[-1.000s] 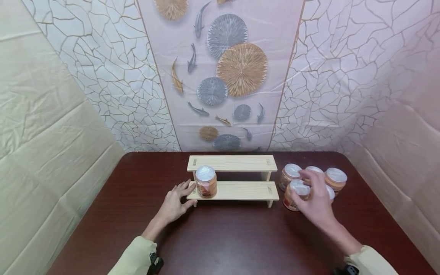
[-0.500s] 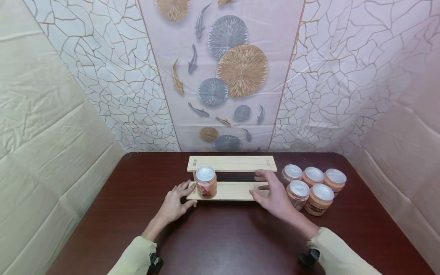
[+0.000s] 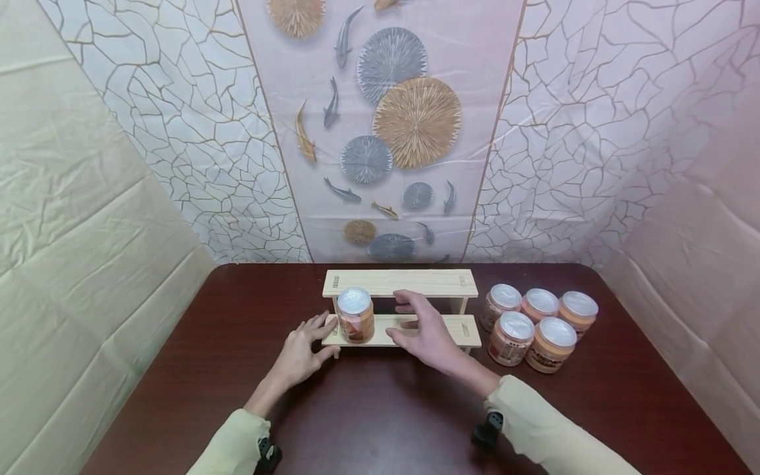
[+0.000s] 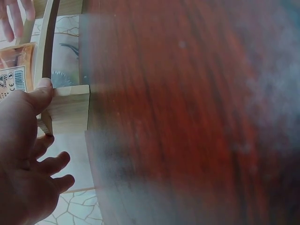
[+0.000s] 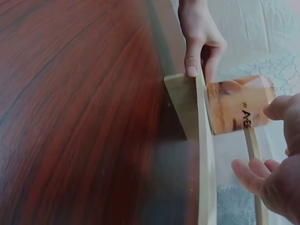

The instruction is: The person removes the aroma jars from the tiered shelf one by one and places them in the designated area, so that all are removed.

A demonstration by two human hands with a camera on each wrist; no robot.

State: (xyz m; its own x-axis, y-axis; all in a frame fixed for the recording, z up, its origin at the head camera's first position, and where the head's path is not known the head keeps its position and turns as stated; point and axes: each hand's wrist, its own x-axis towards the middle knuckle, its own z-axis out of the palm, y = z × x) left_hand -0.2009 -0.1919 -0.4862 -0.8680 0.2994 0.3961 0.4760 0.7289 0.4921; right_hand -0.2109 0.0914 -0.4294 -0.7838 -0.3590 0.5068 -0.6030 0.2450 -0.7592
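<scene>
A two-tier wooden shelf [image 3: 439, 330] stands at the back of the dark table, with one lidded jar [image 3: 356, 316] upright at the left end of its lower board. My left hand [image 3: 301, 353] grips that end of the board; its thumb [image 4: 41, 96] lies on the front edge and a finger reaches the other side. My right hand [image 3: 427, 333] is over the lower board, right of the jar. Its fingers are spread and loosely bent, holding nothing. The right wrist view has the jar's orange label just beyond the thumb [image 5: 279, 107].
Several similar jars with pale lids, including a front one [image 3: 551, 344], stand grouped on the table [image 3: 356, 422] right of the shelf. Patterned cloth [image 3: 392, 132] hangs behind, and plain fabric walls [image 3: 101, 264] flank both sides.
My right hand has moved left, from the grouped jars across to the lower board near the lone jar. The left hand keeps its grip on the shelf, and the jars stand in the same places.
</scene>
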